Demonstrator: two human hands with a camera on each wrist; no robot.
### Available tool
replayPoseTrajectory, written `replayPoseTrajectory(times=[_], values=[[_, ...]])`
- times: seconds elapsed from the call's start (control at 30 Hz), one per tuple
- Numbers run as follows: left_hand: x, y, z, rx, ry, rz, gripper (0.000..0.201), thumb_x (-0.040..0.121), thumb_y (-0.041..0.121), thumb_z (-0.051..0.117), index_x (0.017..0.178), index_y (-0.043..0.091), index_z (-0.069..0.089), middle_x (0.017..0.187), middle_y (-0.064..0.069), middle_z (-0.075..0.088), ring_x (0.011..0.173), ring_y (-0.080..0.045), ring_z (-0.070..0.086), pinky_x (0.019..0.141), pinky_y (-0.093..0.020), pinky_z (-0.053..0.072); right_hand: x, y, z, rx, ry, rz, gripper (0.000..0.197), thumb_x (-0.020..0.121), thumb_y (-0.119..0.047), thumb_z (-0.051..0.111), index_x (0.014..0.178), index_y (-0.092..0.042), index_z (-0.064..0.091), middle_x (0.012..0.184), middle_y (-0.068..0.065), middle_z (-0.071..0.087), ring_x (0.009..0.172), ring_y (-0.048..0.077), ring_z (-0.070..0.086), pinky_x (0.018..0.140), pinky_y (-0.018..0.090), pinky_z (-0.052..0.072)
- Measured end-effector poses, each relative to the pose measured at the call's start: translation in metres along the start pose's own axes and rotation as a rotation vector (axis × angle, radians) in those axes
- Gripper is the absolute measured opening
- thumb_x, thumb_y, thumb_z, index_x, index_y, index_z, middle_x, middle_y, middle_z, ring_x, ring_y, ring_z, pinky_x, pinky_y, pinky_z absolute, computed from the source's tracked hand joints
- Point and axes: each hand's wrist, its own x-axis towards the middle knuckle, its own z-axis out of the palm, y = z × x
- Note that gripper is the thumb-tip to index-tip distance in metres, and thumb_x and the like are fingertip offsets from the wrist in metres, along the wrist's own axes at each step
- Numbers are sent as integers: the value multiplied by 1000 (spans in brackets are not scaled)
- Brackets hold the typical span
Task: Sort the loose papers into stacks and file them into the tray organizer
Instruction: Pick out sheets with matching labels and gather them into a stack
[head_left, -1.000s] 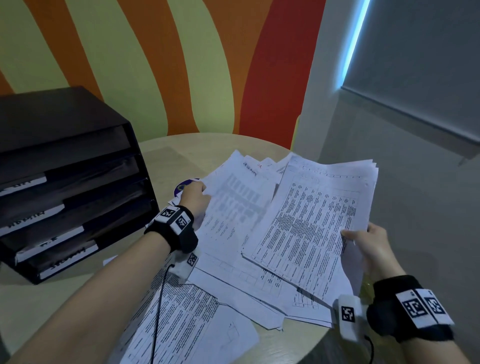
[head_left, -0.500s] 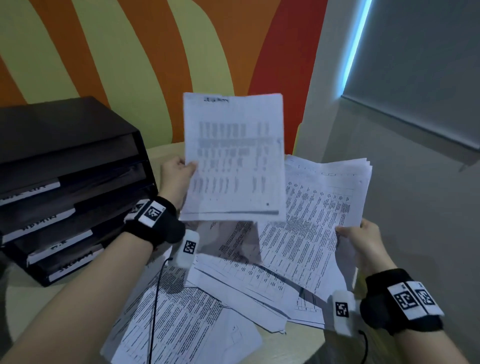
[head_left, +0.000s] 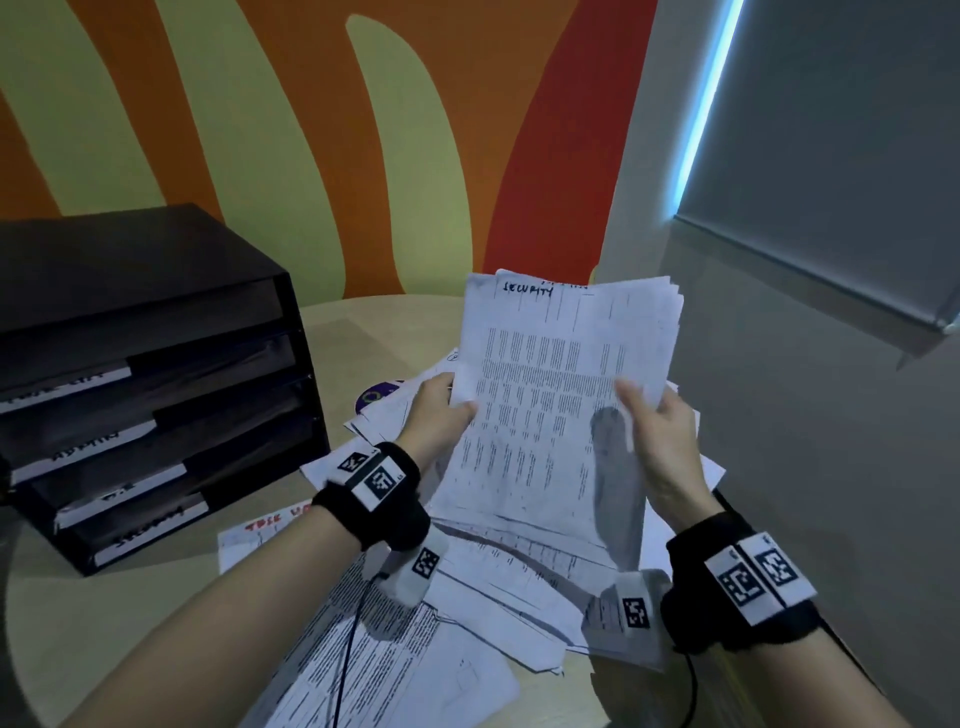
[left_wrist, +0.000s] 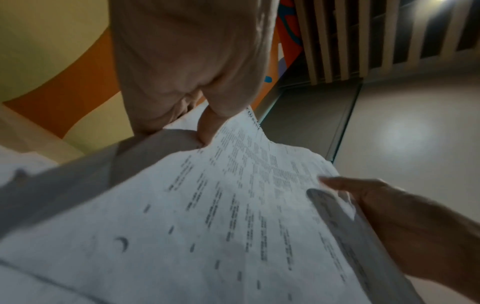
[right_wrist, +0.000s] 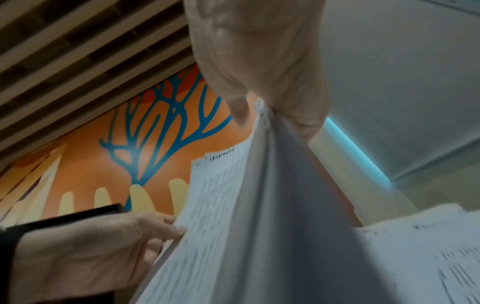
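Observation:
Both hands hold a stack of printed papers (head_left: 550, 395) tilted up above the table; the top sheet is headed "SECURITY" in handwriting. My left hand (head_left: 441, 410) pinches the stack's left edge, thumb on the front. My right hand (head_left: 660, 431) grips the right edge, thumb on the printed face. The left wrist view shows the stack (left_wrist: 233, 205) from close by, the right wrist view its edge (right_wrist: 233, 205). Loose papers (head_left: 498, 566) lie scattered on the table beneath. The black tray organizer (head_left: 150, 384), with several white-labelled shelves, stands at the left.
The round pale table (head_left: 104, 613) ends near the bottom right of the head view. A purple disc (head_left: 376, 396) peeks out from under the loose sheets. A sheet with red handwriting (head_left: 270, 525) lies by the organizer. A striped wall rises behind; a grey wall stands at the right.
My left hand lifted a sheet off the pile and brought it right onto the stack in my right hand. The stack has tilted upright, and both hands now hold it.

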Motion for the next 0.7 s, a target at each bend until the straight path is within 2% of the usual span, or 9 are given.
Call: replayPoseTrajectory(times=[0.1, 0.17, 0.23, 0.3, 0.37, 0.47, 0.57, 0.63, 0.7], values=[[-4, 15, -7, -28, 80, 109, 25, 92, 14, 55, 117, 12, 57, 110, -6, 68, 102, -26, 65, 91, -51, 54, 1, -12, 7, -84, -39, -158, 37, 94, 3, 48, 128, -10, 54, 116, 0, 66, 109, 14, 62, 93, 28, 50], [-5, 28, -12, -95, 110, 184, 27, 94, 20, 55, 121, 16, 55, 114, -6, 66, 105, -26, 63, 92, -47, 53, 2, -27, 11, -64, -39, -263, 39, 95, 5, 45, 131, -10, 52, 117, -2, 64, 105, 2, 61, 91, 17, 49], [-5, 37, -20, -118, 131, 250, 27, 93, 27, 59, 119, 22, 57, 115, -8, 67, 105, -24, 64, 90, -42, 54, 4, -36, 14, -41, -35, -352, 36, 95, 5, 46, 128, -8, 54, 111, -7, 64, 99, -5, 60, 86, 12, 48], [-3, 40, -30, -157, 167, 249, 34, 87, 32, 69, 118, 22, 62, 110, -4, 71, 100, -20, 68, 85, -40, 57, 5, -37, 16, -10, -58, -375, 34, 93, 2, 54, 126, -10, 55, 109, -7, 66, 99, 2, 64, 86, 18, 51], [-3, 38, -38, -257, 182, 246, 41, 84, 19, 75, 122, 9, 62, 106, 3, 71, 95, -10, 70, 82, -30, 57, 2, -34, 16, 39, -93, -328, 38, 90, 0, 62, 125, -11, 54, 108, -5, 68, 99, 9, 67, 82, 24, 55], [-7, 38, -44, -369, 102, 267, 35, 85, 5, 71, 119, 2, 61, 107, -4, 71, 96, -13, 69, 83, -29, 57, 2, -32, 15, 62, -141, -278, 45, 86, 0, 67, 126, -12, 51, 110, -4, 68, 98, 10, 68, 77, 24, 55], [-8, 42, -43, -349, 79, 302, 18, 90, 6, 65, 108, 10, 63, 100, 0, 72, 90, -8, 69, 78, -25, 56, 7, -42, 16, -27, -94, -311, 61, 80, -6, 74, 131, -18, 42, 119, -2, 62, 108, 11, 63, 90, 34, 55], [-6, 46, -42, -287, 94, 381, 17, 94, 9, 62, 110, 13, 62, 103, -1, 71, 93, -8, 67, 81, -25, 54, 10, -54, 15, -254, 35, -474, 82, 74, -16, 79, 141, -19, 32, 137, 2, 47, 127, 17, 48, 107, 47, 42], [-9, 56, -42, -203, 112, 524, 20, 96, 8, 59, 116, 12, 61, 108, -2, 69, 98, -7, 64, 86, -25, 51, 9, -74, 12, -536, 129, -699, 95, 70, -19, 80, 148, -14, 26, 149, 7, 34, 141, 24, 30, 114, 57, 23]])
